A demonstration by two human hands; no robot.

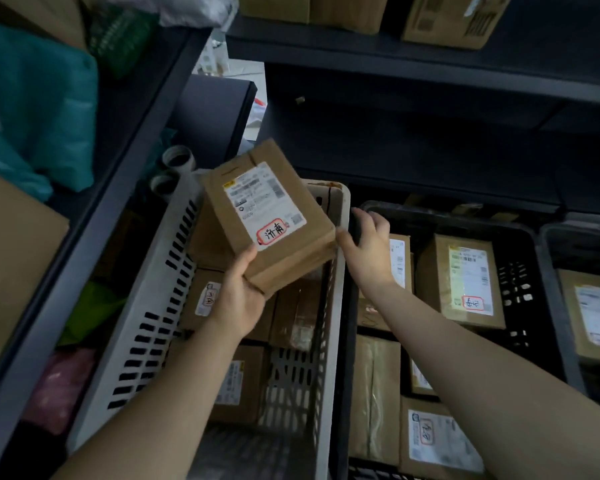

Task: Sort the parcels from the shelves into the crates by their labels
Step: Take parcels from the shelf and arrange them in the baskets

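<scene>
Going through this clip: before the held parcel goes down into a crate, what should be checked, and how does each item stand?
1. Left hand grips the parcel at its near corner: ok.
2. Red-outlined tag faces up, unobstructed: ok.
3. Parcel hangs above the white crate, not the black crate: ok.
4. Tag matches the white crate's destination: cannot tell; no crate marking shows.
5. Right hand open and free to steady: ok; whether it touches the parcel, cannot tell.
</scene>
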